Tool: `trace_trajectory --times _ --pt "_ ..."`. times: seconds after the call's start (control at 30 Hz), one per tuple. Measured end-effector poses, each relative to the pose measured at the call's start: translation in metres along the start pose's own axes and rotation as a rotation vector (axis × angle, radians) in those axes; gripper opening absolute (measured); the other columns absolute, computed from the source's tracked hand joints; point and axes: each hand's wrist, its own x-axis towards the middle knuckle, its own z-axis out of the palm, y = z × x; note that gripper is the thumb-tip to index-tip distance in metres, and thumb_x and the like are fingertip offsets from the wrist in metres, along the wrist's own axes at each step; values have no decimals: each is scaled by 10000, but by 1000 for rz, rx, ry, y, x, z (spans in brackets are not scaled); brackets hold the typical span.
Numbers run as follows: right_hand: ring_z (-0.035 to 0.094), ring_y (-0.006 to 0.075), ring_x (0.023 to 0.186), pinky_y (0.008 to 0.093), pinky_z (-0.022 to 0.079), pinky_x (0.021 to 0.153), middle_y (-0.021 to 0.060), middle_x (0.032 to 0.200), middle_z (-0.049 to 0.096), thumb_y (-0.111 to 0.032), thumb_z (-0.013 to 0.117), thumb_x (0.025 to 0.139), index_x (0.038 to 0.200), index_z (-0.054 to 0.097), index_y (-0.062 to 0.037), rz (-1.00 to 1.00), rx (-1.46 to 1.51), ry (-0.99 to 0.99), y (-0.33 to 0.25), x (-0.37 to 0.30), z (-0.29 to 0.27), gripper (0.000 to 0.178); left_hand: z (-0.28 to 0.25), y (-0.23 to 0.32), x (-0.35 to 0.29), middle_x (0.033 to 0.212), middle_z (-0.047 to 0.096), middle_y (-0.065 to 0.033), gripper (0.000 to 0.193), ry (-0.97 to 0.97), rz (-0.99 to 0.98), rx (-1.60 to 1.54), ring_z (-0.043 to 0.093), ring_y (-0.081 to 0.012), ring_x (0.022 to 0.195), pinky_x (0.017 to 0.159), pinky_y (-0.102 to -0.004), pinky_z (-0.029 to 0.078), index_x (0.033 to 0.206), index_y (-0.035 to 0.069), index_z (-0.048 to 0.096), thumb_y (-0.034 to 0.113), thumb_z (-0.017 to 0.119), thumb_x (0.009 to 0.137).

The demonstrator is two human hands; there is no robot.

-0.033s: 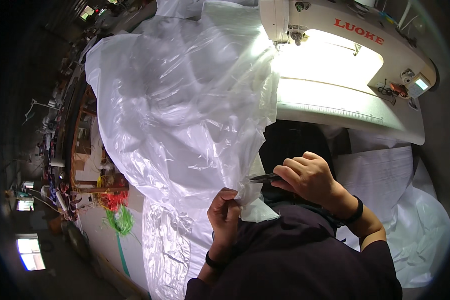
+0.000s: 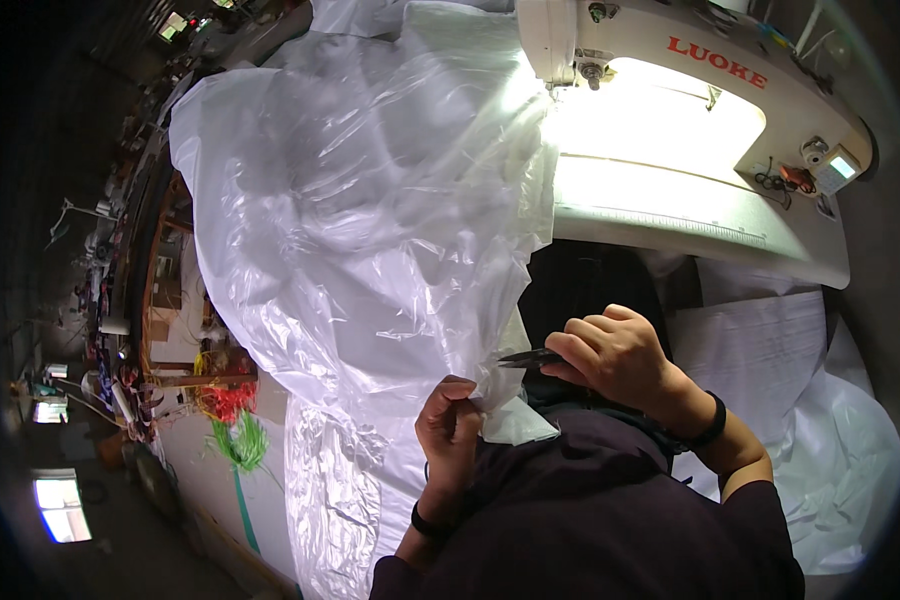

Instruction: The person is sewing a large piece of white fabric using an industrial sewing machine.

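A large wrinkled sheet of white plastic (image 2: 350,220) spreads from the sewing machine down to my lap. My left hand (image 2: 448,428) is closed in a pinch at the sheet's near edge, close to a gathered fold. Wrapped in the fingers of my right hand (image 2: 615,360) is a pair of dark thread snips (image 2: 530,358). Their pointed tip faces left, over the sheet's edge and a short way above and right of my left fingertips. Whether the blades touch the plastic, I cannot tell.
A white sewing machine (image 2: 660,215) stands at the upper right, its lamp lit. More white sheeting (image 2: 770,400) lies at the right. Red strands (image 2: 232,398) and green strands (image 2: 240,440) hang at the left, beside a cluttered wooden rack (image 2: 160,290).
The snips' tip has shifted very slightly to the left. My left hand and the sheet look the same.
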Motion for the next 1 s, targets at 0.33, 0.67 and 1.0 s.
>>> trace_trajectory --times 0.33,0.67,1.0 --pt "510 97 566 260 380 553 -36 675 469 -346 698 826 827 552 -153 -75 -22 -37 -1 -1 1 242 -5 3 1 970 565 -63 265 -17 35 70 489 -70 760 699 -198 415 962 -18 566 -159 446 773" --pt "553 191 587 301 437 536 22 739 523 -200 760 764 758 552 -111 41 476 127 5 -28 -24 226 -3 24 10 801 625 -121 211 -301 534 560 615 -279 637 564 -344 498 894 32 590 -50 644 706" --pt "570 81 592 218 423 492 -42 973 645 -169 671 832 1015 712 -180 -133 240 4 -12 -42 3 187 9 39 17 807 629 -74 266 -646 674 748 635 -257 692 603 -359 530 928 55 637 -16 671 675"
